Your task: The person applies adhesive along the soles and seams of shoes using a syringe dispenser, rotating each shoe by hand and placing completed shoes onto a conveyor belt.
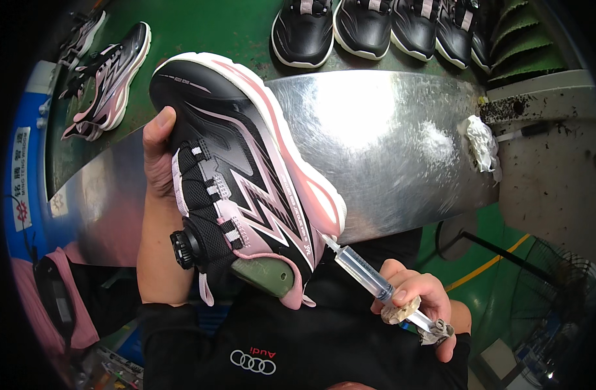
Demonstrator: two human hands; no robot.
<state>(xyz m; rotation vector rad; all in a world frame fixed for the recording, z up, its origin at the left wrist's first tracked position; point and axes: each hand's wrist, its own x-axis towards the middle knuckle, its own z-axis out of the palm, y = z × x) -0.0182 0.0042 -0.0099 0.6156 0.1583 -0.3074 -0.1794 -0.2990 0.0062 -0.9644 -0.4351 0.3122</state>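
My left hand (158,153) is closed round the tongue side of a black-and-pink sports shoe (246,156), holding it tilted with its toe up and away from me. A green shoe last (265,276) fills the shoe's opening, and a black lacing dial (184,249) sits at the tongue. In my right hand (421,292) is a clear syringe (364,272), its fingers wrapped about the barrel's end and plunger. Pale residue clumps on the flange and plunger. The syringe tip is at the heel, by the seam between upper and sole; whether it touches is hard to tell.
Beneath the shoe lies a scratched metal sheet (389,195) bearing a white residue patch (436,144). Crumpled white paper (481,146) and a dark-handled tool (532,130) lie on its right. Several black shoes (302,36) line the far side; others (113,84) stand left. A fan (557,286) is lower right.
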